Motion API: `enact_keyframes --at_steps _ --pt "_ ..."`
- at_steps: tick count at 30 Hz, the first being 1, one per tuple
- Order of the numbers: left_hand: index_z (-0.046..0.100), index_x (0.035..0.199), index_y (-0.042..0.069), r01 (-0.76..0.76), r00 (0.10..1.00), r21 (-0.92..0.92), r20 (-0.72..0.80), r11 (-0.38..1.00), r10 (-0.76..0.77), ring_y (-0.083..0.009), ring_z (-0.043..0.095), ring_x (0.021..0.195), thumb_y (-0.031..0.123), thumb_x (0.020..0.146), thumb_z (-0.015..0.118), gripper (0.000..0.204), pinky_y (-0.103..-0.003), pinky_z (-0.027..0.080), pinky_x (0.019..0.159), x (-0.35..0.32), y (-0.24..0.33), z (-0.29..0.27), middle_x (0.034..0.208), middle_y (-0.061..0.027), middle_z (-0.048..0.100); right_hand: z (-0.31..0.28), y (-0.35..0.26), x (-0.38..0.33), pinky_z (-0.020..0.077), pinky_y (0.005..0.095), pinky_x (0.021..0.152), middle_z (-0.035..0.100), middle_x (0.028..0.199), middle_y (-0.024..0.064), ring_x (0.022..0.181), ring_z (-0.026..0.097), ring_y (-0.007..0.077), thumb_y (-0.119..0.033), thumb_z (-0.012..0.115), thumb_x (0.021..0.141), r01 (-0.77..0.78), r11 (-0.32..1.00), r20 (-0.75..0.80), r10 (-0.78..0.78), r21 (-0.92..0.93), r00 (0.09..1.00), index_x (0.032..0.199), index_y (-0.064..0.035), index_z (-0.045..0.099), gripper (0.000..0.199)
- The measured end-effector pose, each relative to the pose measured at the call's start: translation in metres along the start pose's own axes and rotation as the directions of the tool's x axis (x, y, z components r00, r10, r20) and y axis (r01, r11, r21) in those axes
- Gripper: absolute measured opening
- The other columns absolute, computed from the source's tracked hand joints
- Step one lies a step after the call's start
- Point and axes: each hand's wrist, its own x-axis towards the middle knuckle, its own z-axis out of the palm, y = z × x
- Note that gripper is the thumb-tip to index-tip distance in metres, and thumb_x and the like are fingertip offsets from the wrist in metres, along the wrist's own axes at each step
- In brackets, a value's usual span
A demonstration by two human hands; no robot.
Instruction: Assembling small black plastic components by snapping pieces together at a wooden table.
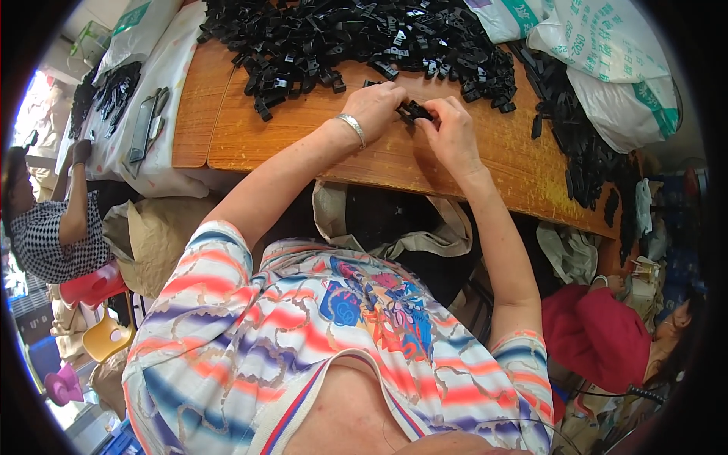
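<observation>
Over the near part of a wooden table point(303, 144), both my hands meet at small black plastic parts. My left hand point(377, 110), with a silver bracelet at the wrist, is closed, fingertips pinching a black piece that its fingers largely hide. My right hand point(453, 133) is closed too, thumb and fingers on a small black plastic part point(415, 112) that touches or nearly touches the left fingertips. Whether the two pieces are joined I cannot tell. Just beyond my hands lies a large heap of similar black plastic parts point(326, 45).
An open sack point(330, 216) hangs below the table's front edge. White printed bags point(607, 68) stand at the right, beside longer black parts point(576, 152). A person in checkered clothing point(57, 235) works at the left; someone in a red sleeve point(603, 334) sits at the right.
</observation>
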Motion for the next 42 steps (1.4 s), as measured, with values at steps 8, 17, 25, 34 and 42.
enact_keyframes --at_steps 8,17,25,34,42 --pt "0.069 0.097 0.007 0.14 0.99 -0.253 0.018 0.957 -0.14 -0.0279 0.063 0.08 0.017 0.077 0.074 0.023 -0.038 0.051 0.073 -0.001 -0.005 0.003 0.083 -0.0082 0.066 0.009 0.005 0.009 0.0523 0.0414 0.072 0.06 0.09 0.0153 0.081 0.063 0.0361 -0.002 0.073 0.077 0.126 0.987 0.085 -0.118 -0.096 0.989 0.094 -0.002 0.068 0.018" --pt "0.07 0.098 0.005 0.134 0.99 -0.243 -0.003 0.961 -0.139 -0.0273 0.063 0.079 0.016 0.075 0.075 0.026 -0.038 0.051 0.073 -0.002 -0.004 0.002 0.082 -0.0092 0.065 0.017 -0.001 -0.006 0.0549 0.0388 0.073 0.057 0.096 0.0133 0.095 0.061 0.0294 -0.003 0.054 0.085 0.369 0.818 0.2 -0.311 -0.441 0.929 0.109 -0.0022 0.063 0.025" --pt "0.065 0.105 0.009 0.001 0.956 -0.055 -0.294 0.998 -0.017 -0.031 0.057 0.102 0.01 0.077 0.075 0.03 -0.038 0.051 0.087 -0.011 -0.02 -0.033 0.104 -0.0111 0.06 -0.017 -0.046 -0.065 0.0535 0.045 0.07 0.061 0.091 0.0149 0.079 0.065 0.0376 -0.015 0.073 0.078 0.185 0.971 0.325 -0.128 -0.152 0.937 0.099 -0.0079 0.069 0.023" --pt "0.064 0.1 0.007 0.027 0.973 -0.042 -0.226 0.999 -0.036 -0.0306 0.058 0.099 0.006 0.078 0.07 0.023 -0.039 0.051 0.086 -0.003 -0.024 -0.007 0.1 -0.0124 0.06 -0.008 0.035 0.043 0.0534 0.0407 0.073 0.064 0.094 0.0142 0.081 0.066 0.033 -0.013 0.067 0.084 0.135 0.938 0.027 -0.134 -0.319 0.991 0.098 -0.0043 0.07 0.017" --pt "0.059 0.088 0.006 -0.078 0.962 -0.088 -0.269 0.993 0.052 -0.0311 0.057 0.094 0.006 0.075 0.072 0.018 -0.039 0.049 0.081 -0.003 -0.016 0.0 0.097 -0.0098 0.059 0.02 0.043 0.094 0.0552 0.0447 0.077 0.067 0.096 0.019 0.089 0.067 0.0395 -0.026 0.072 0.084 -0.047 0.858 0.051 0.085 -0.511 0.995 0.096 -0.0044 0.065 0.026"
